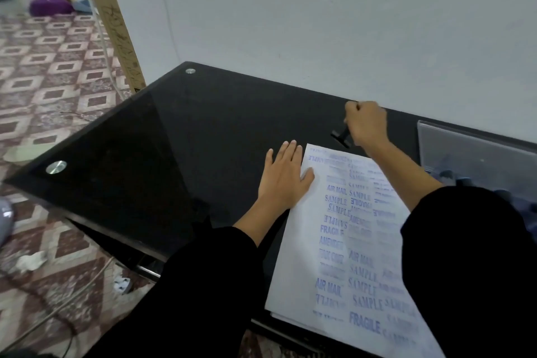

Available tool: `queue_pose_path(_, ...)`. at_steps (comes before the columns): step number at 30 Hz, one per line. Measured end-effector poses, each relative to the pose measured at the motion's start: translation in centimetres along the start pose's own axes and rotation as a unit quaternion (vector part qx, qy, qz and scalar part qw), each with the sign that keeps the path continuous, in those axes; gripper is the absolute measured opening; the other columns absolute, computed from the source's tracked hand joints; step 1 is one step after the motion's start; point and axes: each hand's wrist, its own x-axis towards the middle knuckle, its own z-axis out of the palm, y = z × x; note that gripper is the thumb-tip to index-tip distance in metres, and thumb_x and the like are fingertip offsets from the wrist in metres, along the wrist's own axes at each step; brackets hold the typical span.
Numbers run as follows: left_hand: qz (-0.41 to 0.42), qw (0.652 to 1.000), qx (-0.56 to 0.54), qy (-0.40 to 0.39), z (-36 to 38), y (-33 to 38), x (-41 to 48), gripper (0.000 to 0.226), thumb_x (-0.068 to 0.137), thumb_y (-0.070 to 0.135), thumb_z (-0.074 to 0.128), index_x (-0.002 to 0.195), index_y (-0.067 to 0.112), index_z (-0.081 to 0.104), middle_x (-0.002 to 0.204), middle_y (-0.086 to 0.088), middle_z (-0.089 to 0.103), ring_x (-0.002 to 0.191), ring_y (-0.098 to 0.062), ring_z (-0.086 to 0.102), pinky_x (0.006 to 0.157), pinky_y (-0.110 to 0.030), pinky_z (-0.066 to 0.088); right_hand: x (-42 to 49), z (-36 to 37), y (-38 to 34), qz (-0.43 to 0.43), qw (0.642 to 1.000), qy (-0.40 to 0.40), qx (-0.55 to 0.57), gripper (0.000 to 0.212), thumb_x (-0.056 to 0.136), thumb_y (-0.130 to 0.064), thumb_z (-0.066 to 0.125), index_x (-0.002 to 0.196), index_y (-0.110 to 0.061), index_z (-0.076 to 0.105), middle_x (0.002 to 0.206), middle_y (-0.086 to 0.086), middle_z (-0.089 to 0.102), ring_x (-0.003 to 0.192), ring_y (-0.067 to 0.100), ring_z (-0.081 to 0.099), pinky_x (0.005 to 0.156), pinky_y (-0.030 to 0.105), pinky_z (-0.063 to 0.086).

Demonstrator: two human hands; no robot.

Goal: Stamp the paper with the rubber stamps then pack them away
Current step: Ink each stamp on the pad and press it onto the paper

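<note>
Left hand (283, 180) flat, fingers (286, 151) straight, on stamped paper (334, 256); right hand (367, 122) tight-fingered around black rubber stamp (343, 135) over desk (174, 139).

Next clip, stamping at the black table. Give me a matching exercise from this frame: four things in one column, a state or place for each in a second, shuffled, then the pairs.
Things
1. left hand
2. right hand
3. paper
4. clear box

States and places
A. covered in blue prints
B. grips the black stamp
C. transparent, at the far right
D. lies flat on the paper's left edge

Pairs: 1-D, 2-B, 3-A, 4-C
</note>
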Motion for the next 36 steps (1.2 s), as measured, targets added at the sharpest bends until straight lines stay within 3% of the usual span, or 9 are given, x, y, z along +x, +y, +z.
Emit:
queue_pose_path(2, 0.0, 1.0, -0.006, 0.007, 0.1, 0.0, 0.0, 0.059, 0.099, 0.041, 0.028, 0.149, 0.011, 0.017, 0.158, -0.005, 0.015, 0.147, -0.018, 0.009, 0.119, -0.04, 0.005, -0.1, -2.8, 0.6, -0.007, 1.0, 0.026, 0.016, 0.04, 0.09, -0.019, 0.04, 0.089, 0.015, 0.061, 0.085, 0.029, 0.063, 0.059, 0.026, 0.046, 0.062, 0.041, 0.045)
queue_pose_path(5, -0.002, 0.999, -0.035, 0.017, -0.1, 0.1, -0.1, 0.058, 0.098, 0.04, 0.033, 0.147, 0.012, 0.022, 0.156, -0.005, 0.022, 0.146, -0.018, 0.015, 0.119, -0.04, 0.008, -0.6, -6.9, 2.1, 0.001, 1.0, 0.005, -0.027, 0.034, 0.092, -0.019, 0.041, 0.097, 0.011, 0.058, 0.069, 0.017, 0.052, 0.057, 0.027, 0.047, 0.065, 0.04, 0.05)
queue_pose_path(8, -0.001, 0.996, -0.082, 0.04, -0.9, 0.3, -0.4, 0.053, 0.097, 0.038, 0.038, 0.144, 0.012, 0.032, 0.15, -0.005, 0.033, 0.14, -0.019, 0.03, 0.117, -0.037, 0.018, -1.7, -10.7, 3.9, 0.012, 0.998, -0.022, -0.055, 0.022, 0.094, -0.013, 0.04, 0.078, -0.003, 0.051, 0.063, 0.009, 0.042, 0.046, 0.018, 0.037, 0.042, 0.016, 0.039)
queue_pose_path(13, 0.038, 0.993, -0.09, 0.073, -1.9, 2.0, -1.4, 0.041, 0.096, 0.029, 0.045, 0.132, 0.009, 0.047, 0.133, -0.006, 0.049, 0.12, -0.018, 0.048, 0.102, -0.026, 0.035, -3.8, -16.0, 6.7, 0.013, 0.997, -0.05, -0.058, 0.035, 0.094, -0.009, 0.038, 0.061, -0.017, 0.029, 0.055, 0.003, 0.028, 0.048, 0.016, 0.025, 0.047, 0.026, 0.03)
queue_pose_path(17, 0.095, 0.983, -0.127, 0.092, -2.6, 6.2, -2.0, 0.035, 0.096, 0.025, 0.046, 0.128, 0.01, 0.051, 0.127, -0.006, 0.054, 0.114, -0.017, 0.052, 0.092, -0.019, 0.037, -5.9, -18.7, 8.6, 0.032, 0.997, -0.056, -0.052, 0.034, 0.094, -0.008, 0.038, 0.063, -0.018, 0.027, 0.057, 0.003, 0.026, 0.051, 0.015, 0.021, 0.035, 0.018, 0.028)
queue_pose_path(24, 0.194, 0.964, -0.183, 0.018, -2.9, 15.6, -3.6, 0.034, 0.097, 0.022, 0.045, 0.131, 0.015, 0.048, 0.132, -0.001, 0.049, 0.119, -0.015, 0.049, 0.092, -0.018, 0.035, -9.2, -21.6, 11.9, 0.044, 0.994, -0.051, -0.088, 0.043, 0.089, -0.002, 0.045, 0.051, -0.017, 0.03, 0.048, 0.002, 0.03, 0.045, 0.015, 0.025, 0.047, 0.025, 0.021)
queue_pose_path(27, 0.235, 0.956, -0.177, -0.003, -2.5, 18.4, -4.6, 0.034, 0.096, 0.022, 0.046, 0.13, 0.013, 0.049, 0.13, -0.002, 0.049, 0.119, -0.015, 0.048, 0.092, -0.02, 0.036, -10.1, -22.5, 13.2, 0.055, 0.992, -0.057, -0.099, 0.031, 0.09, -0.01, 0.055, 0.06, -0.011, 0.048, 0.066, 0.007, 0.049, 0.058, 0.016, 0.044, 0.05, 0.022, 0.033)
queue_pose_path(30, 0.25, 0.953, -0.169, -0.017, -2.1, 20.1, -5.1, 0.035, 0.096, 0.022, 0.047, 0.129, 0.011, 0.05, 0.128, -0.004, 0.049, 0.118, -0.017, 0.047, 0.095, -0.028, 0.041, -10.3, -23.5, 14.2, 0.041, 0.992, -0.067, -0.102, 0.008, 0.086, -0.011, 0.063, 0.085, -0.004, 0.059, 0.086, 0.007, 0.052, 0.079, 0.018, 0.049, 0.066, 0.027, 0.04)
queue_pose_path(36, 0.265, 0.958, -0.098, -0.044, -1.2, 21.9, -5.4, 0.052, 0.096, 0.033, 0.046, 0.141, 0.009, 0.038, 0.148, -0.005, 0.034, 0.138, -0.019, 0.031, 0.111, -0.032, 0.031, -9.4, -24.4, 15.0, -0.063, 0.951, -0.159, -0.257, 0.026, 0.081, -0.008, 0.068, 0.107, -0.006, 0.065, 0.096, 0.006, 0.059, 0.09, 0.018, 0.054, 0.079, 0.025, 0.04)
